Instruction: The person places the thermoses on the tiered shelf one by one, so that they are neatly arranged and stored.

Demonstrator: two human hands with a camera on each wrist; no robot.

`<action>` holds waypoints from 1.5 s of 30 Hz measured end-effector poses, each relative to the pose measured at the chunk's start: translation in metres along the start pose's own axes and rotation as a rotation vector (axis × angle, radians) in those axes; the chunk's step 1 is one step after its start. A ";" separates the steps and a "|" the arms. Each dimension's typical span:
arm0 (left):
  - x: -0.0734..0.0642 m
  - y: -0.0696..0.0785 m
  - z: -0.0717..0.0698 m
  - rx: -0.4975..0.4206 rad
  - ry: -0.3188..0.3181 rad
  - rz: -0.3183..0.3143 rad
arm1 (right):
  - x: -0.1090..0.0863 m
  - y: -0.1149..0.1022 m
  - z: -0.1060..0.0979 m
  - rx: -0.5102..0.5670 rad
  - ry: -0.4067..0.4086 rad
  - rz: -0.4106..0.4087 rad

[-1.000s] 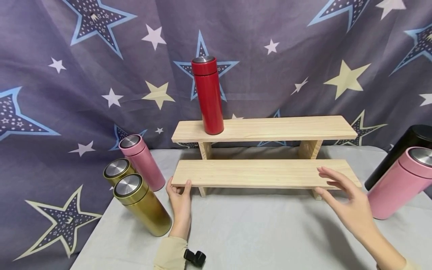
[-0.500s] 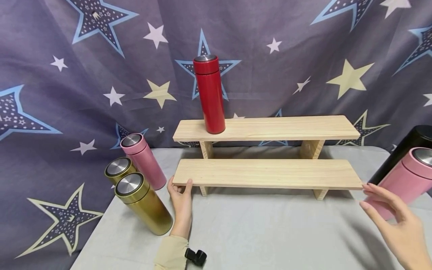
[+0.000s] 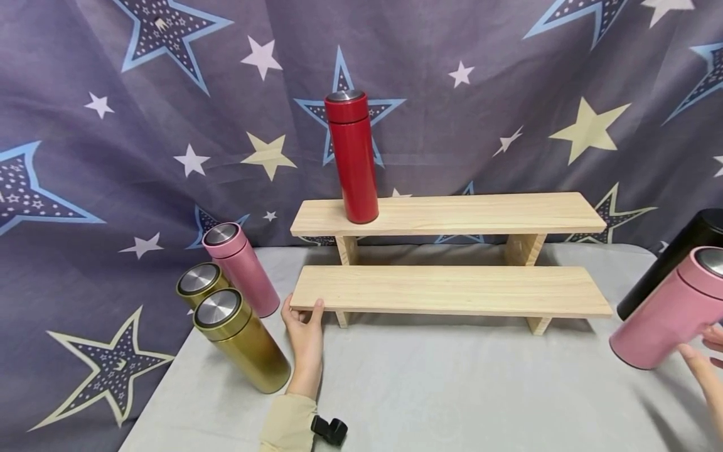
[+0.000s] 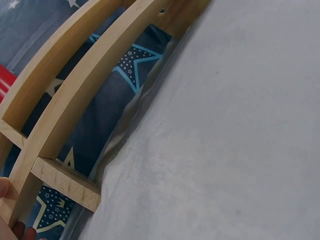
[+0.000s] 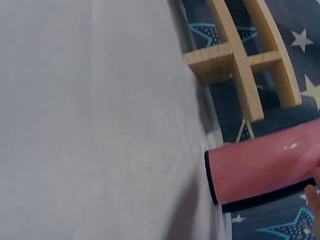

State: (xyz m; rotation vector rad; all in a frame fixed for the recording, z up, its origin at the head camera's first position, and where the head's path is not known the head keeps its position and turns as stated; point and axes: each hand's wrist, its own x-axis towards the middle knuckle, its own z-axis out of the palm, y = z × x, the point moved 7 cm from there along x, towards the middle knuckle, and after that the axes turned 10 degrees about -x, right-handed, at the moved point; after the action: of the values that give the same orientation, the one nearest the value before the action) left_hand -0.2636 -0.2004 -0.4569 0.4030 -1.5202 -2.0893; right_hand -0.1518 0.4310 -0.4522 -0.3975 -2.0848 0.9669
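My left hand (image 3: 305, 345) pinches the front left corner of the lower board of a two-tier wooden shelf (image 3: 452, 290). In the left wrist view its thumb (image 4: 4, 188) lies on the board's edge, with fingertips beneath. At the right edge of the head view, my right hand (image 3: 706, 376) is beside a pink thermos flask (image 3: 658, 323), fingers parted; most of the hand is cut off. The right wrist view shows its fingertips (image 5: 313, 196) by the pink flask (image 5: 260, 165); whether they touch it is unclear. A red thermos flask (image 3: 356, 166) stands on the upper board's left part.
A black flask (image 3: 672, 267) stands behind the right pink one. Left of the shelf are another pink flask (image 3: 245, 270) and two gold flasks (image 3: 248, 348), (image 3: 198, 282). A grey cloth (image 3: 452, 389) covers the table; a star-patterned curtain (image 3: 429, 138) hangs behind.
My right hand has moved right, from the lower board's right end to beside the pink flask. The left hand has kept its hold on the shelf corner.
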 end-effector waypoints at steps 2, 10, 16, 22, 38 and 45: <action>0.000 0.000 0.000 -0.001 -0.002 0.002 | 0.007 0.030 0.003 0.001 0.011 0.024; 0.002 -0.002 -0.001 0.014 -0.003 0.001 | 0.020 0.055 0.014 -0.108 -0.087 0.196; -0.001 -0.001 0.002 0.023 -0.026 0.005 | 0.020 0.052 0.016 -0.068 -0.123 0.200; -0.003 0.000 0.005 0.029 -0.032 0.004 | 0.025 0.047 0.016 0.043 -0.122 0.122; 0.001 0.000 0.001 0.030 -0.021 0.010 | 0.031 0.000 0.019 0.099 -0.156 0.084; 0.001 0.000 0.000 0.018 -0.009 0.012 | 0.035 0.016 0.021 0.050 -0.121 0.079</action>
State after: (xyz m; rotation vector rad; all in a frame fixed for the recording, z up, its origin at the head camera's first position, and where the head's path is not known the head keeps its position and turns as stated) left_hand -0.2645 -0.2014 -0.4566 0.3905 -1.5444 -2.0721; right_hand -0.1912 0.4507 -0.4543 -0.4069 -2.1625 1.1121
